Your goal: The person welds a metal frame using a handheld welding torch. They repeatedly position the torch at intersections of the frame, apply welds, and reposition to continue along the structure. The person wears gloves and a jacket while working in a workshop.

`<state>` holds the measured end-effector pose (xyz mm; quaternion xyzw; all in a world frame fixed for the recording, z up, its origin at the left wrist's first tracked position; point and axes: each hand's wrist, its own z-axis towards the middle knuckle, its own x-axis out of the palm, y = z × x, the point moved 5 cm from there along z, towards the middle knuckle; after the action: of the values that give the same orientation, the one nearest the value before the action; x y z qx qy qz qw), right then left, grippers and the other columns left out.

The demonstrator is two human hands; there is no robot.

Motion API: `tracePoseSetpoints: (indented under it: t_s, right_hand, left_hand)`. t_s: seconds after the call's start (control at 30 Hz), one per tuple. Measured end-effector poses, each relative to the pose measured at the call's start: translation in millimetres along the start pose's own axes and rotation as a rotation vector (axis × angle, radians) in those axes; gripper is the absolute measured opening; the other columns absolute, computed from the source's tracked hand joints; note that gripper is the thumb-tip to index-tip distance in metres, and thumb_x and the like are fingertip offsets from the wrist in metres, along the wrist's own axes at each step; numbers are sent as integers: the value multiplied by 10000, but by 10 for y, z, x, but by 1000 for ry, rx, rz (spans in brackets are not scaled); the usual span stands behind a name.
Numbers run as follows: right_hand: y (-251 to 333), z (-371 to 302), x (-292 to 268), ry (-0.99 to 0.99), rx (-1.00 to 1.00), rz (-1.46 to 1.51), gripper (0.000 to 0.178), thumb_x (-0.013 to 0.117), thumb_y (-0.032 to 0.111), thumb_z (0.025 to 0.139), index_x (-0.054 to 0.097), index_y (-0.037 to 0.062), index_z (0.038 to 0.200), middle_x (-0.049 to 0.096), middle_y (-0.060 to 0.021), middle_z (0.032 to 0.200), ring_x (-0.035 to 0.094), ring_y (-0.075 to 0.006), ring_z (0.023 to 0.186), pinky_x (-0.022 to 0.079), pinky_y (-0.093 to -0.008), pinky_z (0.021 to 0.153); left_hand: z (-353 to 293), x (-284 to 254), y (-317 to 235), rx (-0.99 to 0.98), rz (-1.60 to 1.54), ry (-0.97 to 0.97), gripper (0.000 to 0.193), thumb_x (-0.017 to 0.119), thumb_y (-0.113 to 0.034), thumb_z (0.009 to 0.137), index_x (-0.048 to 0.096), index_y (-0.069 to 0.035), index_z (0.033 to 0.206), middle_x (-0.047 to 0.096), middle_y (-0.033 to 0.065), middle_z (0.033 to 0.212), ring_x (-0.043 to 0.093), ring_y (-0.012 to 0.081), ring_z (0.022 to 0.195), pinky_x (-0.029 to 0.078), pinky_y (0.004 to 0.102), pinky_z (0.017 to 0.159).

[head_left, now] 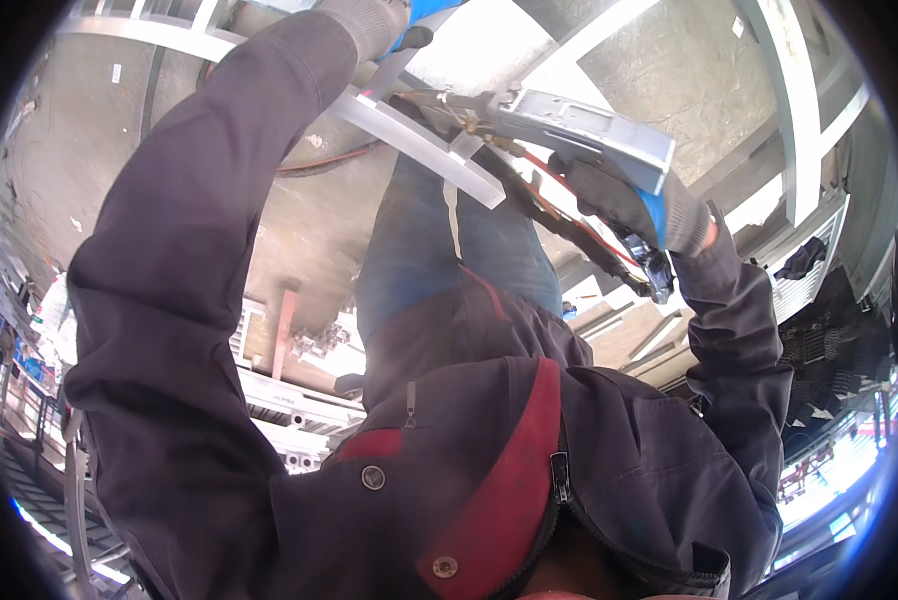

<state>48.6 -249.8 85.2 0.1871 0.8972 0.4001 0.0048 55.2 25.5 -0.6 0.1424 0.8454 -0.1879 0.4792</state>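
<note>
My right hand (pixel 609 190), in a black and blue glove, is wrapped round the handle of a grey handheld welding torch (pixel 584 125). Its brass-fitted nozzle end points left, and a red hose (pixel 547 172) and dark cable run beneath it. Close by the nozzle lies a pale square metal tube (pixel 424 145), slanting across in front of my legs. At the top edge, my left hand (pixel 416 32), gloved in blue and dark grey, closes on a short metal bar (pixel 394 72) that meets this tube. Part of that hand is cut off by the picture's edge.
White metal framing (pixel 794 110) stands at the upper right, and more frame rails (pixel 149 30) cross the upper left. An orange-brown cable (pixel 324 163) trails over the concrete floor (pixel 79 130). Metal profiles (pixel 304 400) lie at the lower left.
</note>
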Motion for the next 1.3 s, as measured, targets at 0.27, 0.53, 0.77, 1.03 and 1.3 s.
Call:
tracePoseSetpoints:
  t_s: [0.27,0.53,0.77,1.03,1.3]
  right_hand:
    - [269,357,95,6,-199,-276,342,627,330,1055,709,23,1180,598,24,716,500,-36,572,381,-216,509]
    - [276,522,152,55,-282,-313,345,604,339,1069,705,27,1177,562,35,692,467,-43,566,356,-219,515]
    - [222,533,150,80,-30,-122,349,590,313,1072,697,-6,1166,605,9,727,531,-68,610,420,-236,558]
    - [264,535,172,62,-218,-316,353,564,295,1084,696,-15,1187,629,-1,752,570,-80,663,463,-247,606]
    - [245,546,177,159,-245,-329,345,661,22,942,670,47,1286,676,-75,1092,656,-176,893,545,-277,736]
  left_hand:
    - [-30,16,42,11,-64,-36,681,739,-315,872,506,-198,1501,411,49,1627,573,227,1316,404,434,1146]
    - [-59,29,51,3,-103,-11,648,728,-309,882,525,-198,1487,413,50,1626,588,231,1297,425,423,1112]
    - [-19,17,83,12,-100,4,662,724,-326,886,514,-205,1502,375,46,1660,576,232,1324,421,425,1118]
    - [-73,-23,77,0,-104,0,681,719,-334,898,489,-216,1528,349,40,1680,560,236,1353,406,424,1145]
    - [7,27,91,9,-99,54,675,733,-338,887,505,-205,1508,368,49,1668,585,247,1322,426,430,1123]
